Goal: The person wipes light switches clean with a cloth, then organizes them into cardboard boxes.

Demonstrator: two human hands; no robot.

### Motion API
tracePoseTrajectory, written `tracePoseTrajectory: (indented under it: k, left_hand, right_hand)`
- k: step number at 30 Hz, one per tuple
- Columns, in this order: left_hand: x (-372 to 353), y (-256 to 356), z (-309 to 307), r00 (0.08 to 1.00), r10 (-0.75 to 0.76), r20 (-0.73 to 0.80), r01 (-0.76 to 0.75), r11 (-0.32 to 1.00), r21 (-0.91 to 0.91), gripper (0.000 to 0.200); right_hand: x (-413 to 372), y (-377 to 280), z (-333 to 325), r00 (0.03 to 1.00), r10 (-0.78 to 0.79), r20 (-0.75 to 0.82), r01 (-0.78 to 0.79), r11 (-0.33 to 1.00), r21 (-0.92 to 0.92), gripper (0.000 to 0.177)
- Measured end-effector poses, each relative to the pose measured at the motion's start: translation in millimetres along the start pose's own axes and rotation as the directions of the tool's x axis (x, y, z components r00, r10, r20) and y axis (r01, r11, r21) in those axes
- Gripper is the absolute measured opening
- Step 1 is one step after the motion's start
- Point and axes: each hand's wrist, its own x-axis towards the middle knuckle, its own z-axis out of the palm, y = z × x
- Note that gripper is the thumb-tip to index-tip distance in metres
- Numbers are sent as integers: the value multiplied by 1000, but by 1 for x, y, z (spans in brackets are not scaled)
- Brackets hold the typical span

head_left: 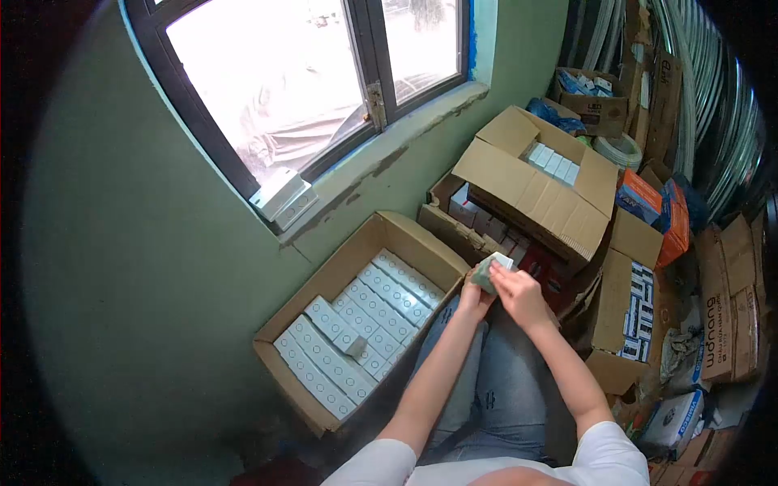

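Note:
Above my lap, my left hand (475, 298) is closed around a grey-green cloth (483, 275) and the underside of a small white block (503, 260). The fingers of my right hand (519, 296) press on the near side of that block; its exact kind is too small to tell. Just to the left stands an open cardboard box (304, 296) holding rows of white blocks (381, 304) marked with round circles. One shorter row (332, 322) lies raised on top of the others.
An open carton (531, 211) with white boxes stands on another box to the right. Nearer is a carton (609, 312) of blue-and-white packs. White switch-like pieces (285, 198) rest on the windowsill. Coiled conduit (689, 89), orange packages (640, 194) and flattened cardboard (729, 316) crowd the right side.

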Motion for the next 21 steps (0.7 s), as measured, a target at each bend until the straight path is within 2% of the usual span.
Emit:
tracePoseTrajectory:
  k: [3,6,7,10,11,14,15,16,18,21]
  left_hand:
    - [7,-6,-6,1000,0,-16,0,1000,-3,29]
    - [-9,-2,18,978,30,-207,4,987,159,29]
    - [-10,-1,19,976,32,-218,3,988,157,29]
    - [0,-3,-1,1000,12,-20,-12,999,46,31]
    - [9,-5,-12,998,-38,-44,37,999,-20,30]
    - [10,-9,-5,992,16,-126,-7,998,68,25]
    - [-11,1,21,976,17,-215,19,987,161,28]
    - [-14,0,24,973,20,-230,20,985,172,29]
    - [-15,1,29,967,34,-251,17,980,199,32]
    - [-14,4,26,981,29,-193,2,988,156,35]
  right_hand:
    - [-6,2,-1,1000,28,4,-28,998,-48,22]
    - [5,26,-2,984,100,-146,-105,994,-22,24]
    - [3,24,0,986,104,-128,-109,993,-38,24]
    - [-5,3,1,999,29,-27,-30,999,-36,24]
    - [-9,-5,0,1000,-17,-10,17,999,-36,22]
    - [-5,6,-5,1000,6,11,-5,996,-89,21]
    - [-1,11,-6,992,125,-14,-126,989,-79,21]
    - [3,15,-9,969,244,-38,-246,967,-65,20]
    - [8,32,-2,955,249,-159,-250,968,14,21]
    - [9,33,-3,966,212,-148,-213,977,11,22]
